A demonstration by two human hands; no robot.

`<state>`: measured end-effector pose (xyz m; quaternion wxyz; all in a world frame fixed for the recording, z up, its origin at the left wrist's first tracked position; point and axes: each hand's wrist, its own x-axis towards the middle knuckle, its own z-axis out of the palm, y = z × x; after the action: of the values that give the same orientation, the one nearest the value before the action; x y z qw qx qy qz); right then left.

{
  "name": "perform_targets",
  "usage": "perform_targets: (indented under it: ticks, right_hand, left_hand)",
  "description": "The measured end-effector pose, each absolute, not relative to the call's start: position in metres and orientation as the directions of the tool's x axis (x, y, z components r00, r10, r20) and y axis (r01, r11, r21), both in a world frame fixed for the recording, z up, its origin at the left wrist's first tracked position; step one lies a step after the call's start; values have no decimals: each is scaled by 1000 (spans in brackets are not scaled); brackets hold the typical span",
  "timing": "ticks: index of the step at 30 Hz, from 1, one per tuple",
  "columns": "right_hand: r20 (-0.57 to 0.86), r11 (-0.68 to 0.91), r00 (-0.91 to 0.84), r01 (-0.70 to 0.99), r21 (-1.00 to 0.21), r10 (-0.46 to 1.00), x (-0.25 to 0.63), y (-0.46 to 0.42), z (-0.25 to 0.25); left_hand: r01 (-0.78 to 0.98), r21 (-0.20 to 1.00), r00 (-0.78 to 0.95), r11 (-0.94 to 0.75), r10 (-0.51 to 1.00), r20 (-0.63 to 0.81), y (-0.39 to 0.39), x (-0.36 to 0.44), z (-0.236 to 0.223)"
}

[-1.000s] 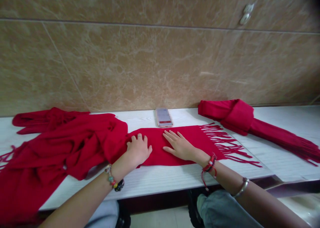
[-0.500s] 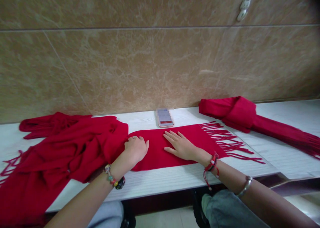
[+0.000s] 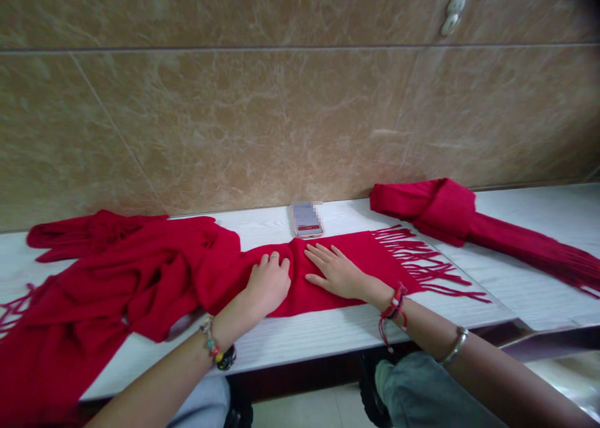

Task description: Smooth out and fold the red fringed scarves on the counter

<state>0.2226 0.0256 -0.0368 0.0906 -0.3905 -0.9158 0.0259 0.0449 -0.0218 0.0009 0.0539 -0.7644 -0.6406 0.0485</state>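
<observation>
A red fringed scarf [image 3: 360,253] lies flattened across the middle of the white tabletop, its tassels spread to the right. My right hand [image 3: 335,272] rests palm down on it with fingers stretched out. Close by on the left, my left hand [image 3: 269,284] has bent fingers closed on the same cloth; its fingertips are partly hidden. A small ridge of fabric rises between the two hands. Further left, the cloth runs into a rumpled red heap [image 3: 154,272], and I cannot tell where one piece ends and another starts.
A phone [image 3: 307,220] lies behind the scarf near the tiled wall [image 3: 281,122]. At the right is another red scarf [image 3: 445,209], folded over with its fringe outward. Some of the red heap hangs past the front edge of the white table [image 3: 262,347] at the left.
My left hand drew left and its fingers curled, then it moved right toward my right hand, pushing the cloth into a ridge. My right hand has stayed flat in place.
</observation>
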Motion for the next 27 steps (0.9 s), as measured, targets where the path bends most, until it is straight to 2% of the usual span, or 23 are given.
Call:
perform_targets:
  ticks: [2, 5, 7, 9, 11, 13, 14, 18, 27]
  right_hand:
    - [146, 695, -680, 710, -115, 719, 223, 26, -37]
    - [145, 699, -684, 705, -117, 715, 223, 25, -36]
    - [140, 700, -686, 704, -119, 714, 223, 25, -36]
    - [136, 696, -683, 708, -120, 718, 223, 25, -36]
    - [135, 692, -679, 711, -123, 722, 222, 25, -36]
    - [134, 691, -678, 712, -126, 723, 221, 24, -36]
    - [135, 689, -676, 713, -127, 724, 221, 24, -35]
    - [126, 649, -638, 754, -101, 760, 231, 28, -36]
    - [151, 433, -428, 901, -5, 891, 309, 56, -47]
  left_hand:
    - [984, -152, 97, -94, 995, 16, -19, 43, 1]
    - [972, -168, -164, 164, 986, 17, -13, 37, 3]
    - [961, -176, -219, 215, 976, -4, -13, 37, 4]
    - [971, -194, -143, 140, 990, 0, -16, 43, 5]
    - [980, -197, 48, -40, 998, 33, -19, 51, 2]
    - [962, -150, 236, -228, 971, 37, -17, 56, -2]
    - [958, -107, 270, -267, 963, 13, -15, 56, -5]
    - [982, 44, 189, -185, 973, -135, -1, 45, -19]
    - [986, 84, 151, -142, 982, -114, 0, 34, -29]
